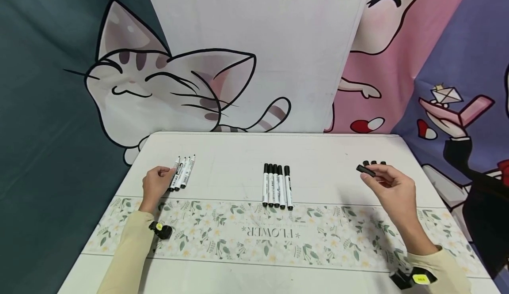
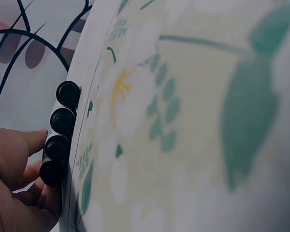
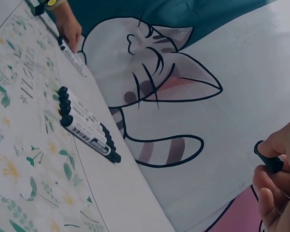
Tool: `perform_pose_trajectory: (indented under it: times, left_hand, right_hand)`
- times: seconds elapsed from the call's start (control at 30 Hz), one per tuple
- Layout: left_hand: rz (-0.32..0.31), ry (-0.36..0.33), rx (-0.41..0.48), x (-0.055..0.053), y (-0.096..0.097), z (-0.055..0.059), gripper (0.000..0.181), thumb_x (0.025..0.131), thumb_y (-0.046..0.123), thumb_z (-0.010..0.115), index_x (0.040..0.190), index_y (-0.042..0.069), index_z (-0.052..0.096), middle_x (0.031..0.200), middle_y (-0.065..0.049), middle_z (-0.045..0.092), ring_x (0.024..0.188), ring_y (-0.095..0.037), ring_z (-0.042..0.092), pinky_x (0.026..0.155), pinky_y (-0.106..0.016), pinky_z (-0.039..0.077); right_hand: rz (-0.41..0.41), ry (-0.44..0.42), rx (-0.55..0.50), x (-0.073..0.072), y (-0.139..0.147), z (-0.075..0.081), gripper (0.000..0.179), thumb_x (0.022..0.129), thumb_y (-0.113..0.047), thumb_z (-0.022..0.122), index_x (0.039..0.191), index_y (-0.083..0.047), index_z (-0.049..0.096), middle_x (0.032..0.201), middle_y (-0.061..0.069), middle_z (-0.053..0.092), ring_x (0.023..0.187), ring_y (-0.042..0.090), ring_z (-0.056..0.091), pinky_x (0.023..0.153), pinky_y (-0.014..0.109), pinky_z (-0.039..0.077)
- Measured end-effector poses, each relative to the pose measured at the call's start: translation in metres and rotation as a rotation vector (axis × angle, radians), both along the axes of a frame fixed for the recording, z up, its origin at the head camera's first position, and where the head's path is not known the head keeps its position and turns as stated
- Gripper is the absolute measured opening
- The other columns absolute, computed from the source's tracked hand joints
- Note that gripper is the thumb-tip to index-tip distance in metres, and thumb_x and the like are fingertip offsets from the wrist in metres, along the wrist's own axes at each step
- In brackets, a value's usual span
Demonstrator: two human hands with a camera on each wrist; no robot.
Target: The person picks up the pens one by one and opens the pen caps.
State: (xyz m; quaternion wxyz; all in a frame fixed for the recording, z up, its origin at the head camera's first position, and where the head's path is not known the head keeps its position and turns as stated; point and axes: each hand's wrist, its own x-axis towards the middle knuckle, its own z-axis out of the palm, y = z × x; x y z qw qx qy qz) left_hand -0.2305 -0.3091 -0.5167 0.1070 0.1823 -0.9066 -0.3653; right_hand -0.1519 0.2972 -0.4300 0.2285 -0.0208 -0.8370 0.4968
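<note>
Dial: I read the clock from the middle of the counter point(image 1: 234, 166), with 12 at its far edge.
Cat drawing point(image 1: 159, 88): it smiled from the white backdrop at 10 o'clock, beyond the far edge.
Left grip point(image 1: 155, 184): at 9 o'clock I saw it narrowed, finger and thumb pinching the leftmost uncapped marker point(image 2: 51, 173), whose black end sat lowest in the left wrist view.
Left sleeve point(image 1: 129, 250): pale yellow, it came in from 8 o'clock with a black wrist device point(image 1: 161, 229) at the cuff.
Uncapped markers point(image 1: 188, 172): counting the pinched one, I had four at 9 o'clock, lying close side by side, thin tips toward 12.
Capped markers point(image 1: 271, 186): five lay at the dial's centre, black caps toward 12; the rightmost was slightly apart from the other four.
FLOWER lettering point(image 1: 271, 232): printed on the leafy band at 6 o'clock, it read upside down to me.
Black cap point(image 1: 366, 170): just short of 3 o'clock, it was tilted in the right fingertips, apart from any marker.
Three other caps point(image 1: 374, 162): these showed just beyond the hand, their lower parts hidden from me.
Right grip point(image 1: 393, 192): at 3 o'clock it was narrowed too, thumb and fingers holding that cap.
Purple cloth point(image 1: 449, 69): it hung at 2 o'clock.
</note>
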Motion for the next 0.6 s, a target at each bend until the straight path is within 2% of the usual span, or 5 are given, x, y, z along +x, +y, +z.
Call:
perform_pose_trajectory:
  times: [0.07, 0.23, 0.4, 0.5, 0.6]
  left_hand:
    - [0.014, -0.003, 0.001, -0.001, 0.000, 0.000, 0.043, 0.101, 0.036, 0.064, 0.115, -0.004, 0.070, 0.101, -0.021, 0.071, 0.085, -0.030, 0.066, 0.067, -0.032, 0.046]
    - [0.029, -0.026, 0.003, -0.002, 0.001, -0.002, 0.045, 0.100, 0.039, 0.065, 0.116, -0.003, 0.070, 0.102, -0.019, 0.071, 0.085, -0.030, 0.066, 0.066, -0.030, 0.045]
    - [0.038, -0.038, 0.024, -0.001, 0.002, -0.001, 0.048, 0.101, 0.041, 0.062, 0.120, -0.003, 0.068, 0.107, -0.020, 0.069, 0.090, -0.031, 0.065, 0.069, -0.031, 0.046]
    - [0.049, -0.008, 0.055, 0.001, 0.004, 0.001, 0.050, 0.102, 0.041, 0.060, 0.126, -0.003, 0.065, 0.113, -0.022, 0.068, 0.096, -0.034, 0.064, 0.077, -0.039, 0.048]
    - [0.057, 0.057, 0.074, 0.003, 0.010, 0.004, 0.050, 0.102, 0.040, 0.060, 0.130, -0.001, 0.063, 0.118, -0.022, 0.066, 0.105, -0.037, 0.063, 0.089, -0.048, 0.048]
  right_hand:
    - [-0.025, -0.006, 0.000, -0.001, 0.003, -0.001, 0.027, 0.089, -0.009, 0.081, 0.114, -0.002, 0.075, 0.096, -0.021, 0.068, 0.083, 0.000, 0.064, 0.071, 0.007, 0.049]
    - [-0.095, -0.049, -0.086, -0.002, 0.010, -0.002, 0.030, 0.090, -0.012, 0.080, 0.117, -0.001, 0.075, 0.101, -0.020, 0.069, 0.090, 0.002, 0.063, 0.066, 0.009, 0.049]
    - [-0.161, -0.135, -0.173, -0.006, 0.019, 0.000, 0.032, 0.091, -0.018, 0.080, 0.119, -0.004, 0.075, 0.093, -0.018, 0.069, 0.082, 0.004, 0.061, 0.059, 0.013, 0.047]
    - [-0.179, -0.185, -0.234, -0.009, 0.026, 0.001, 0.032, 0.090, -0.022, 0.081, 0.119, -0.008, 0.077, 0.090, -0.017, 0.070, 0.077, 0.005, 0.060, 0.057, 0.014, 0.047]
    - [-0.158, -0.204, -0.357, -0.013, 0.036, 0.001, 0.029, 0.088, -0.020, 0.083, 0.115, -0.009, 0.078, 0.090, -0.016, 0.072, 0.079, 0.005, 0.060, 0.058, 0.014, 0.047]
